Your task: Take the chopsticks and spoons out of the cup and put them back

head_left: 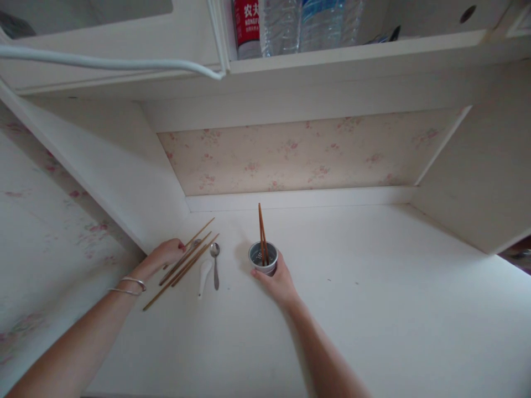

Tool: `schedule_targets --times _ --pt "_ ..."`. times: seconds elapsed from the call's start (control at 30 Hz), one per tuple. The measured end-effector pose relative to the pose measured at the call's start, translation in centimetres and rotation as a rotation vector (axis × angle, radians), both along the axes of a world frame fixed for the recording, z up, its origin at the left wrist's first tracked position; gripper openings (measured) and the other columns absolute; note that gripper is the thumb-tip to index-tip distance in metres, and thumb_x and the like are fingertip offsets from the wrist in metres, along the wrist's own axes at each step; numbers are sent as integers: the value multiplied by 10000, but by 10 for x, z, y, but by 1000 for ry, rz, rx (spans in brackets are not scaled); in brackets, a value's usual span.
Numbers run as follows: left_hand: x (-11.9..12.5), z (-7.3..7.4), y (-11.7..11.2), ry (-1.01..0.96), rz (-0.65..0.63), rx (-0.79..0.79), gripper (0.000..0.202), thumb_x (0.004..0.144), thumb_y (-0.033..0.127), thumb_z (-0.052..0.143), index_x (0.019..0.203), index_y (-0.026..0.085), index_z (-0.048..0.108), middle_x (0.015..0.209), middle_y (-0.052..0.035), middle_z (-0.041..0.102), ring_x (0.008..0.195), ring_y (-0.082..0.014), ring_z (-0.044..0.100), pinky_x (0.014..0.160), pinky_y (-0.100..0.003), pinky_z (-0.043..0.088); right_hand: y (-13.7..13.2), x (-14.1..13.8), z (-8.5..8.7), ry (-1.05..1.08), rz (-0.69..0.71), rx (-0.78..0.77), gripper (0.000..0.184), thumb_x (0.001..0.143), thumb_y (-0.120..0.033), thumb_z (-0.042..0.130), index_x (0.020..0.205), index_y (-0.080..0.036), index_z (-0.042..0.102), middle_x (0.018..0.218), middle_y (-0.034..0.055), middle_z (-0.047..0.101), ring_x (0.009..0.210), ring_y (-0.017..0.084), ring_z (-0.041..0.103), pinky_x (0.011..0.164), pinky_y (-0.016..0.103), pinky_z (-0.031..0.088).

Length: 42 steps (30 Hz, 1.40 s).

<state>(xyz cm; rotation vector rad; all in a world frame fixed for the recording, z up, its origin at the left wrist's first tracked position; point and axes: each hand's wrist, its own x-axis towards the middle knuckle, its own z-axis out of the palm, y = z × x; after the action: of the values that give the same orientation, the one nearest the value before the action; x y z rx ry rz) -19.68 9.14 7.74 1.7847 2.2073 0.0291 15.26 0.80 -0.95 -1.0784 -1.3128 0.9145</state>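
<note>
My right hand [277, 282] is wrapped around a metal utensil holder [270, 270] with holes in its bottom, standing upright on the white tabletop. Two brown chopsticks [263, 235] stand in it, leaning together at their tops. On the left, my left hand [171, 252] is closed, its fingertips pinching a wooden chopstick [201, 231]. Beside and partly under that hand lie several loose chopsticks [187, 269] and a metal spoon [196, 242] they partly cover. Just right of them rest a white soup spoon [203, 275] and another metal spoon [215, 265].
A white tabletop [373, 309] reaches between side panels, with small dark specks on it. Overhead, a shelf [352, 58] holds clear plastic bottles [282, 27] and a red-labelled bottle [248, 25]. A white cable [124, 63] hangs at the upper left.
</note>
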Motion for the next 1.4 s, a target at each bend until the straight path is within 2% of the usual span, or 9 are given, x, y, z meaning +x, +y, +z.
schedule_targets --times 0.1,0.23,0.33,0.43,0.5,0.67,0.87,1.17,1.4 --pt "17 25 -3 -169 9 137 260 792 355 515 928 153 605 707 -37 635 613 -197 609 529 -263 433 -1 0 3 4 8 -3 752 632 -399 815 1301 -246 507 1227 78 648 1135 291 595 1010 466 438" --pt "73 62 -22 -906 -31 322 342 830 319 578 1125 153 529 855 -20 613 763 -152 630 725 -279 516 -3 0 5 -5 7 -18 759 638 -390 815 1310 -242 496 1247 80 638 1155 294 582 1019 477 426" --pt "124 83 -35 -1283 -87 328 373 834 261 617 1184 170 528 883 -9 579 776 -121 628 800 -304 528 -3 -1 5 -9 -11 -24 755 634 -381 815 1306 -244 500 1245 80 639 1155 299 581 1015 486 425" --pt "165 90 -39 -1513 -161 299 341 808 193 645 1135 202 549 952 -5 574 861 -147 665 879 -373 529 -3 -1 4 4 -9 -25 755 635 -379 815 1306 -247 497 1246 78 640 1153 297 584 1008 481 433" --pt "184 85 -37 -1586 -189 258 305 800 224 664 1080 209 545 938 0 586 879 -178 679 879 -422 532 -3 0 4 3 0 -26 756 639 -375 815 1311 -249 490 1248 75 638 1150 294 586 1005 475 438" --pt "208 48 -25 -1367 -223 295 348 791 471 665 912 151 601 854 -42 654 855 -188 660 870 -402 515 -4 1 7 -34 11 -2 730 648 -350 809 1301 -249 500 1240 68 638 1140 288 589 1007 456 439" --pt "209 14 -26 -1087 -241 321 428 803 516 624 979 132 695 944 -80 702 874 -190 635 816 -320 497 -5 2 11 -39 13 -6 730 650 -343 809 1306 -260 502 1262 57 627 1165 280 577 1018 437 435" --pt "212 -2 -24 -1066 -300 295 333 778 423 661 976 156 666 945 -81 714 874 -192 649 824 -301 483 -4 1 9 -24 15 -1 752 655 -344 805 1330 -266 482 1304 62 605 1198 285 560 1038 454 422" --pt "215 10 -23 -893 -350 325 340 827 478 562 850 171 707 857 -52 725 806 -207 642 731 -280 469 -5 2 10 -37 5 -30 747 649 -342 803 1321 -268 485 1283 60 618 1179 288 571 1026 461 435"
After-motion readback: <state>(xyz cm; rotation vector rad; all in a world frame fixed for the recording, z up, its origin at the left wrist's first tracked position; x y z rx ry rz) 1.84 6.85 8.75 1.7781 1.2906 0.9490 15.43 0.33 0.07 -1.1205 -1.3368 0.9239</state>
